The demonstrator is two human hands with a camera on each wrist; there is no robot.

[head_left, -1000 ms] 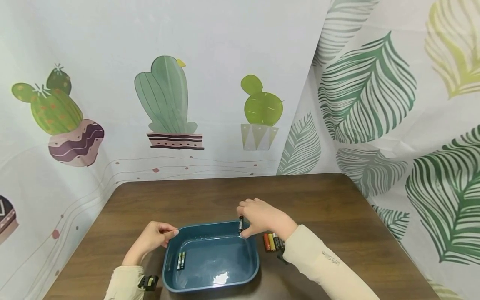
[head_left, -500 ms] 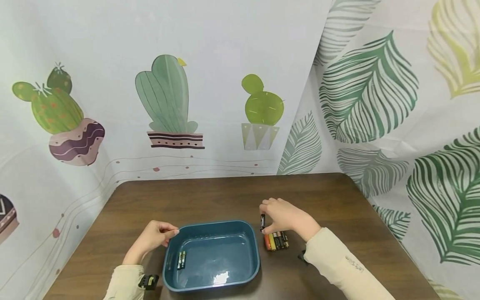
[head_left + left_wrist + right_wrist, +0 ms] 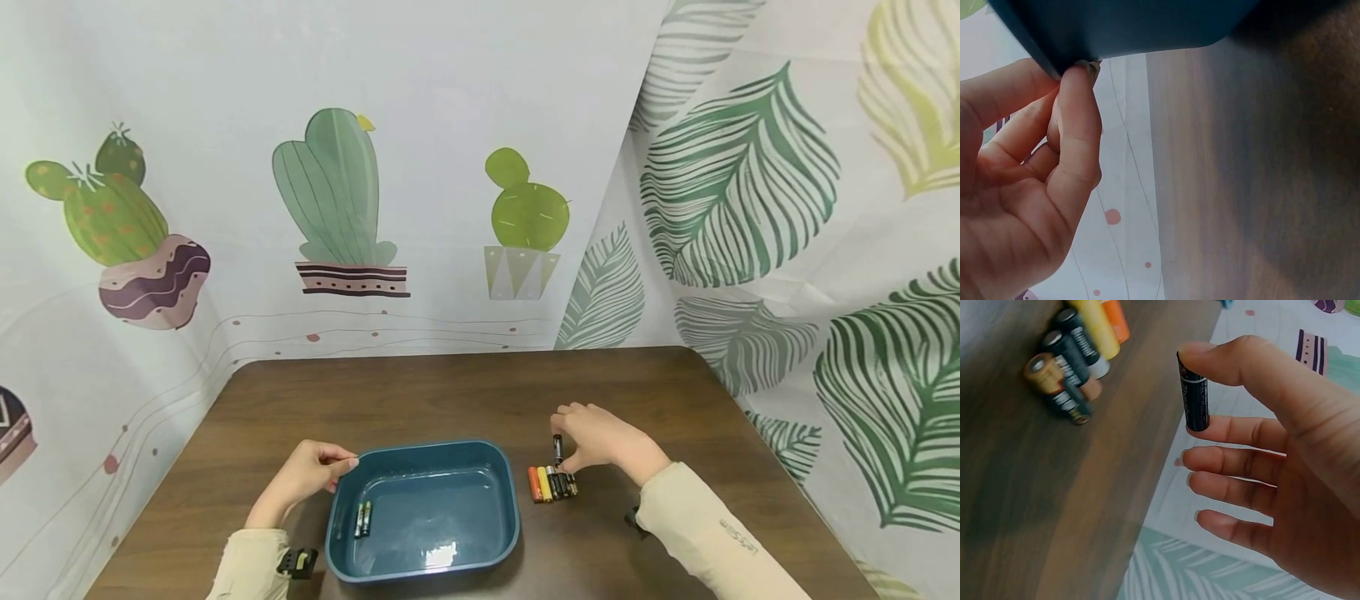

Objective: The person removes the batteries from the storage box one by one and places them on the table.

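Note:
My right hand [image 3: 600, 437] pinches a black battery [image 3: 1195, 394] by its two ends, between thumb and index finger. It is just above and behind a row of several batteries [image 3: 553, 483] on the table, coloured orange, yellow, black and black with copper. In the right wrist view the other fingers are loosely bent, away from the battery. My left hand [image 3: 311, 475] pinches the back left corner of a blue plastic tray [image 3: 420, 571] between thumb and fingers, as the left wrist view shows close up. Two batteries [image 3: 362, 519] with light and dark wrappers lie side by side inside the tray, near its left wall.
The brown wooden table [image 3: 450, 392] has its far edge against a white hanging cloth [image 3: 442, 125] printed with cacti and leaves. The tray stands between the left hand and the battery row, near the front of the table.
My right hand has carried the black battery from over the tray's back right corner rightward, past its wall, to just behind the battery row. The left hand and tray have stayed in place.

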